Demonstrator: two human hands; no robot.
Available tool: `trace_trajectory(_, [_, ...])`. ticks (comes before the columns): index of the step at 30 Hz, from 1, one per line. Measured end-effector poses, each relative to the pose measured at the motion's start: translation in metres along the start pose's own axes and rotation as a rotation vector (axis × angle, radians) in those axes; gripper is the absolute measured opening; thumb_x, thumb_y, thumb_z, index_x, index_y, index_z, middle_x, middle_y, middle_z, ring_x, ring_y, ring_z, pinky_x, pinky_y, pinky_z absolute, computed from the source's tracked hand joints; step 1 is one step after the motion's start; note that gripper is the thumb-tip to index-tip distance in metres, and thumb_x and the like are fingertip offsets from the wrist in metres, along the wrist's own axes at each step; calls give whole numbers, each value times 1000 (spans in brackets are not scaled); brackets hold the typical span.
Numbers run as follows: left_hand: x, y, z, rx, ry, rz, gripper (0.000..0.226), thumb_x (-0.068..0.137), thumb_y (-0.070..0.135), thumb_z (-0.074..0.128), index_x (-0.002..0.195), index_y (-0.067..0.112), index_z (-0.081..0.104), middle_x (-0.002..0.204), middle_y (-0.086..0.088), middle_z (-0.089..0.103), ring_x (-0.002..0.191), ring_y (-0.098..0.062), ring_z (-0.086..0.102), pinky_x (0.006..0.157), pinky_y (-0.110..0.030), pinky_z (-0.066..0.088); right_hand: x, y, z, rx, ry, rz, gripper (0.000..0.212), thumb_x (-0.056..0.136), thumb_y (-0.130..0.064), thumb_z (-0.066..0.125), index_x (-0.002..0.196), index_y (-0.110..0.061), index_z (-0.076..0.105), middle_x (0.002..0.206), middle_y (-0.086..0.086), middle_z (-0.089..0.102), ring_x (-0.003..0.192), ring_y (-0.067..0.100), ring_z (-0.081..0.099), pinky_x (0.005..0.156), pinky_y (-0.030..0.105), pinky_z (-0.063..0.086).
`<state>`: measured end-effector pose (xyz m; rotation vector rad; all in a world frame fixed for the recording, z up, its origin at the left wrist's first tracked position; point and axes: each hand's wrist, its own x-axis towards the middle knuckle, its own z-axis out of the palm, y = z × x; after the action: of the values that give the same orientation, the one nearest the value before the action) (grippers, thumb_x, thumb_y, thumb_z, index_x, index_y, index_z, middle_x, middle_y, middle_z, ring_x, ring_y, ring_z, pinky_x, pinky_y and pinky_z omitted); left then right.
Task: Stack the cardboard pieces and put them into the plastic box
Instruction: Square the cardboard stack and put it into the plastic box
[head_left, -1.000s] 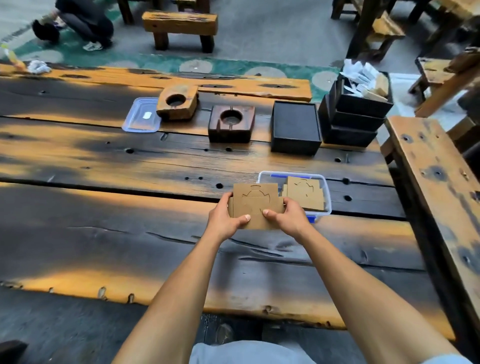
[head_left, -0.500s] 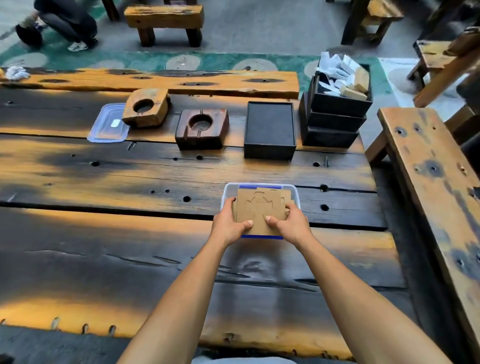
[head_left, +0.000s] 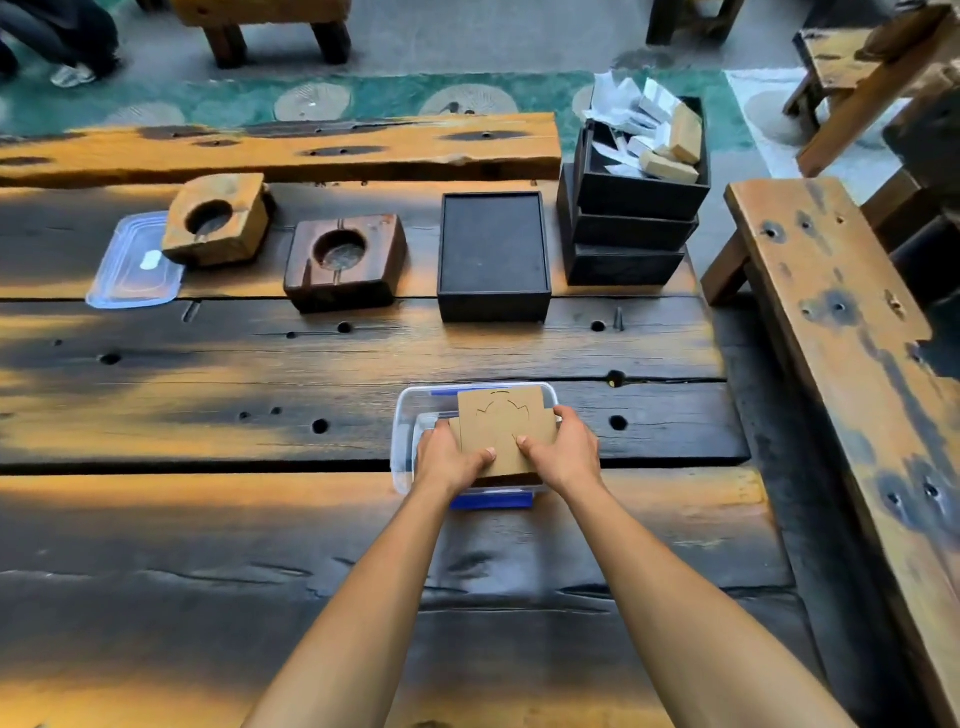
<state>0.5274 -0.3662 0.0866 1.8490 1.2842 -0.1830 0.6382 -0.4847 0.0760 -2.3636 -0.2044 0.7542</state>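
Observation:
A stack of brown cardboard pieces (head_left: 501, 428) with a cut outline on the top sheet is held flat over the clear plastic box (head_left: 405, 436), which has a blue clip at its near end. My left hand (head_left: 447, 457) grips the stack's left edge, thumb on top. My right hand (head_left: 563, 449) grips the right edge the same way. The stack sits inside the box's rim toward its right side. What lies under the stack in the box is hidden.
The box's clear lid (head_left: 132, 265) lies far left, partly under a light wooden block (head_left: 218, 218). A dark wooden block (head_left: 345, 262), a black box (head_left: 493, 254) and stacked black trays with paper (head_left: 636, 192) line the table's back. A wooden bench (head_left: 852, 364) stands right.
Both hands carried the cardboard stack from the table in front of the box to over the box, then lower into it. The loose cardboard seen earlier in the box is now covered.

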Motion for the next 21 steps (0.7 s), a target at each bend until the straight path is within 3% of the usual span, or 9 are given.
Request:
trace_trajectory(5, [21, 4, 5, 38, -4, -26, 65, 80, 36, 85, 130, 8, 55, 134, -15, 59, 126, -32, 55, 101, -37, 47, 15, -6, 8, -69, 0, 41, 67, 84, -37, 78, 140, -19, 46, 135, 11, 58, 134, 31, 44, 107, 40, 38])
trace_trajectory(12, [43, 4, 14, 13, -64, -83, 63, 82, 35, 82, 132, 7, 58, 134, -15, 63, 123, -32, 59, 101, -38, 50, 20, -18, 19, -209, 48, 65, 57, 88, -33, 74, 134, -15, 46, 124, 16, 62, 119, 37, 58, 97, 41, 47])
trace_trajectory(21, [55, -5, 26, -21, -56, -106, 61, 83, 31, 83, 133, 11, 54, 139, -16, 51, 123, -32, 56, 104, -35, 46, 20, -20, 39, -284, 84, 37, 54, 92, -24, 65, 137, -10, 39, 130, 16, 57, 122, 35, 55, 100, 42, 44])
